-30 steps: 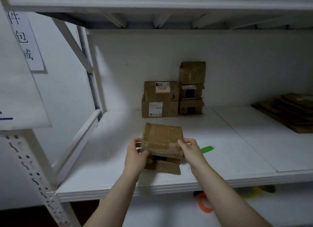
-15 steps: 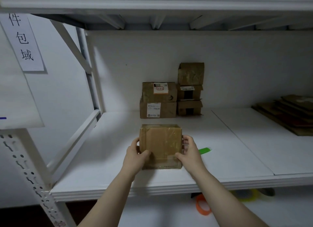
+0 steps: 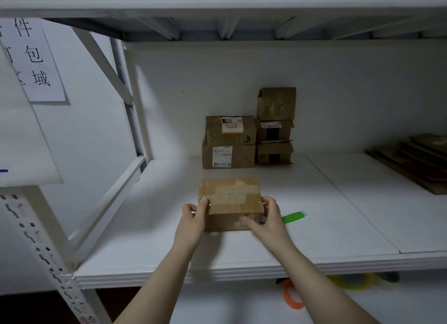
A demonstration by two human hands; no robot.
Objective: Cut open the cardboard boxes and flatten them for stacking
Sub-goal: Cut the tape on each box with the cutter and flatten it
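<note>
Two-handed, I grip the taped brown cardboard box (image 3: 231,200), left hand (image 3: 192,223) and right hand (image 3: 268,221) at its sides. A green plastic cutter (image 3: 294,217), I think, lies near.

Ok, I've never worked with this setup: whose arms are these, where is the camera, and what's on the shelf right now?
There is no machine here: a person works with bare hands. Every picture comes from one camera worn on their head, looking forward and down, so the arms reach in from the bottom. The left hand and right hand grip the sides of a taped cardboard box, which seems to rest on the white shelf. A green tool, probably the cutter, lies just right of the right hand. At the back stand two stacks of boxes, and flattened cardboard is piled at the far right.
</note>
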